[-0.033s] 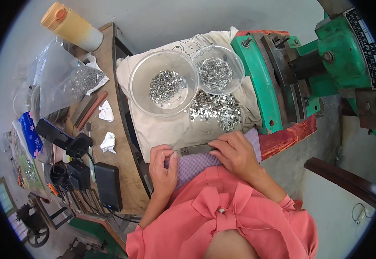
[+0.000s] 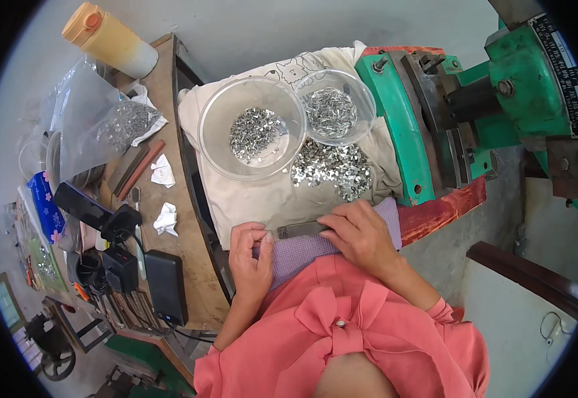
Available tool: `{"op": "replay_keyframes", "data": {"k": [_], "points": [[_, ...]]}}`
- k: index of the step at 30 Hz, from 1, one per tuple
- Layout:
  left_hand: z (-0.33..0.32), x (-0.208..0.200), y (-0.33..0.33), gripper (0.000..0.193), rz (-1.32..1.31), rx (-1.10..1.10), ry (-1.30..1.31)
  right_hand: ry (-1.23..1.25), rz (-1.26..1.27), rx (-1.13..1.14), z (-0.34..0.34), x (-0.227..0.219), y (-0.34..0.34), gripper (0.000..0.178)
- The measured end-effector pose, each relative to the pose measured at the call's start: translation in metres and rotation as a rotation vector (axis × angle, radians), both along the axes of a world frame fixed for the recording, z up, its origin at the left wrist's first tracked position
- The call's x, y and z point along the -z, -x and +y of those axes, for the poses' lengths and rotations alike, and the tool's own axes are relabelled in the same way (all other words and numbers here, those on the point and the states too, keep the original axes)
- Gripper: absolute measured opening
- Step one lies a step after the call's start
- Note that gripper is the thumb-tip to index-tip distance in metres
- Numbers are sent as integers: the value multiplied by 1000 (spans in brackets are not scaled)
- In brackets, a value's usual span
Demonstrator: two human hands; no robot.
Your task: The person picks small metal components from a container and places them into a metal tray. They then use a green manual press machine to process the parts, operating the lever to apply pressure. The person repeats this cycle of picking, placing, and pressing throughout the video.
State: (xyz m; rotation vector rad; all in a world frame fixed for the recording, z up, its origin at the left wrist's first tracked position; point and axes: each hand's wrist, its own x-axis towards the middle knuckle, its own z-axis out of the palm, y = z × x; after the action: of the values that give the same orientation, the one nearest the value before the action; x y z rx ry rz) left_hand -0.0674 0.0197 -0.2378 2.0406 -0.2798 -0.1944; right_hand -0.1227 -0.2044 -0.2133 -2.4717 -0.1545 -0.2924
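A flat metal bar (image 2: 301, 230) is being gripped at its right end by the right hand (image 2: 358, 235), fingers closed in on it, right along the edge of a purple cloth (image 2: 302, 249). The left hand (image 2: 251, 251) is being held pretty narrow by the bar's left end; whether anything's being pinched there can't really be told. Farther out, a pile of shiny metal bits (image 2: 334, 170) plus two clear tubs (image 2: 217, 119) are being supported by a beige cloth (image 2: 252, 205).
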Motion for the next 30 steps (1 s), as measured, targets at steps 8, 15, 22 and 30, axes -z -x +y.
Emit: {"op": "replay_keyframes", "data": {"k": [8, 15, 22, 30], "points": [[-2, 0, -4, 15, 5, 20, -55, 5, 53, -41, 12, 4, -10, 30], [-3, 1, -3, 13, 30, 31, -93, -5, 45, -41, 16, 2, -11, 32], [-4, -2, -4, 13, -14, 67, -150, -32, 59, 31, 7, -2, -3, 32], [-7, -8, -6, 13, 8, 83, -154, -55, 110, 260, 3, 11, 21, 35]]}}
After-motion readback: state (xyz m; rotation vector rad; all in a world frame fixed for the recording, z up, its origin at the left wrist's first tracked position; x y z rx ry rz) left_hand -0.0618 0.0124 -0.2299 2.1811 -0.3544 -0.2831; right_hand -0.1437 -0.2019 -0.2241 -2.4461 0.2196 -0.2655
